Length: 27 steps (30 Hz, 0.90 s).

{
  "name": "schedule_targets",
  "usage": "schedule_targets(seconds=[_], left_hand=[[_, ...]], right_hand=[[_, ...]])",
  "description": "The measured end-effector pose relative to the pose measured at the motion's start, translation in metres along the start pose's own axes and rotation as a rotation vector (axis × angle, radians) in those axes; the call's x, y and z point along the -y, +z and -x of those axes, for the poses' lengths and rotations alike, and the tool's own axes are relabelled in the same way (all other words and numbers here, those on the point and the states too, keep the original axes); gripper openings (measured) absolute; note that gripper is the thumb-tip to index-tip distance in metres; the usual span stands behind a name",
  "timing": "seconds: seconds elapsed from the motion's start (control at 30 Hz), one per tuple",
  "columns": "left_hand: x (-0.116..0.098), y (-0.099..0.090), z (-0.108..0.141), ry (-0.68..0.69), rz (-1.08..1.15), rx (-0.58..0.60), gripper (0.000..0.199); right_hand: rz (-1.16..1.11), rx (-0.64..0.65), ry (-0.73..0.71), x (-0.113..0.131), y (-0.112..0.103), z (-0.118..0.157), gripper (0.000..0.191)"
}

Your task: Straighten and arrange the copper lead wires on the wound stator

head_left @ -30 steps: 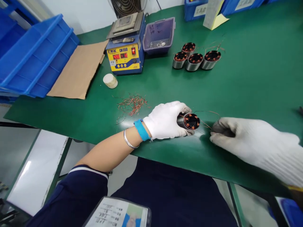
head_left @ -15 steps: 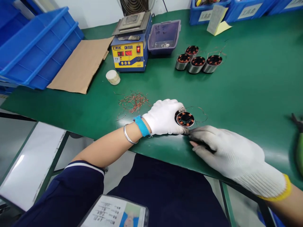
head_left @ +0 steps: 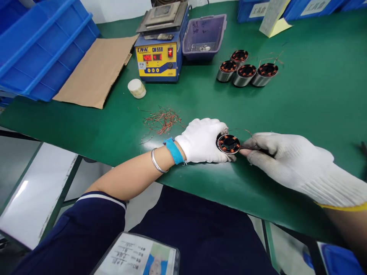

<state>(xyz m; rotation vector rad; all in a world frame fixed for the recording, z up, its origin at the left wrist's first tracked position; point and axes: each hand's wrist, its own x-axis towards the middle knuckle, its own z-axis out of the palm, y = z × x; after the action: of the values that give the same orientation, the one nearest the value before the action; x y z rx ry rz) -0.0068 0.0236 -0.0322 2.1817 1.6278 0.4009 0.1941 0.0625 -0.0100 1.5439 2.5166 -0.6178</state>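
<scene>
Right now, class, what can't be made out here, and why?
Head view:
Side of the held wound core: mostly covered by the left hand.
What, if anything, the right hand pinches: the hand itself hides it.
Contents of the back-right blue bins: cut by top edge.

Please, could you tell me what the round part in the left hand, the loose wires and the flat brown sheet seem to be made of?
Round part: its rim shines, so likely metal; copper-coloured patches suggest copper, and the black areas could be plastic or coating.
Loose wires: probably copper, by their thin reddish strands.
Brown sheet: likely cardboard, matt and plain brown.
</scene>
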Motion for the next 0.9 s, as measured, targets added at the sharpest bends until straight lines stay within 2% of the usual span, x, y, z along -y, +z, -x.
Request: schedule_targets(seconds=[0.1,0.23,0.33,0.43,0.5,0.57,0.73,0.9], left_hand=[[0.001,-0.002,0.002,-0.023,0.134,0.004,0.05],[0.003,-0.007,0.006,-0.154,0.708,0.022,0.065],[0.005,-0.01,0.007,-0.249,1.006,0.208,0.042],[0.004,-0.011,0.005,-0.377,1.22,0.365,0.037],[0.003,-0.011,0.004,-0.426,1.294,0.393,0.038],[0.001,-0.01,0.004,-0.442,1.351,0.408,0.037],[-0.005,-0.007,0.006,-0.475,1.449,0.371,0.037],[-0.012,-0.003,0.008,-0.517,1.526,0.305,0.013]], right_hand=[[-0.004,-0.07,-0.066,-0.004,0.006,0.003,0.032],[-0.069,-0.257,-0.207,-0.006,0.009,0.011,0.027],[-0.064,-0.357,-0.305,-0.008,0.008,0.013,0.027],[0.05,-0.421,-0.491,-0.013,0.009,0.012,0.032],[0.194,-0.463,-0.551,-0.016,0.011,0.012,0.037],[0.312,-0.501,-0.545,-0.017,0.011,0.015,0.041],[0.4,-0.531,-0.508,-0.013,0.009,0.022,0.045],[0.39,-0.574,-0.455,-0.008,0.009,0.029,0.043]])
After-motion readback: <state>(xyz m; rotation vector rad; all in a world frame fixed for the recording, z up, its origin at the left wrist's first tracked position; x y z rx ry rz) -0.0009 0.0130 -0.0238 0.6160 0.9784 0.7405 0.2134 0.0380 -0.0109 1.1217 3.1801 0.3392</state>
